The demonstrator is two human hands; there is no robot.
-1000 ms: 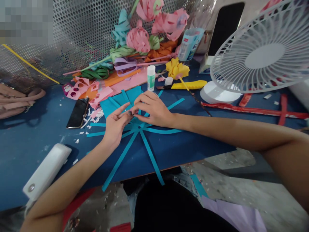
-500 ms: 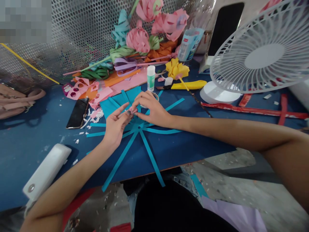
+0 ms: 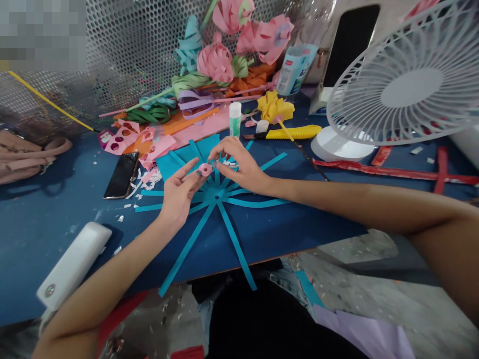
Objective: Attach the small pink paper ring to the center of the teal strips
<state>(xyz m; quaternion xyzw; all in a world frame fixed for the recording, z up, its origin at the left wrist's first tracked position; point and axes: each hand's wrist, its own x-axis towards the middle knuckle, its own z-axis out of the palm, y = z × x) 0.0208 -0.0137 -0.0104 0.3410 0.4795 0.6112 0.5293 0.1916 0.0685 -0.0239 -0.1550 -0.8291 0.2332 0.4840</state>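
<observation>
Between the thumb and finger of my left hand is a small pink paper ring with a hole in its middle. My right hand is just to the right of the ring, its thumb and fingertips drawn together; whatever is between them is too small to make out. Beneath both hands lies a star of blue paper strips, joined around a small centre hole. Two of its strips hang over the table's near edge. A glue stick stands upright behind my right hand.
Behind are a yellow utility knife, a yellow paper flower and several pink paper flowers. A white fan stands right, near red strips. Left are a phone, a white device and paper scraps.
My right fingertips have moved off from my left ones, a little to the right. The pink ring now shows its face and hole in my left fingers.
</observation>
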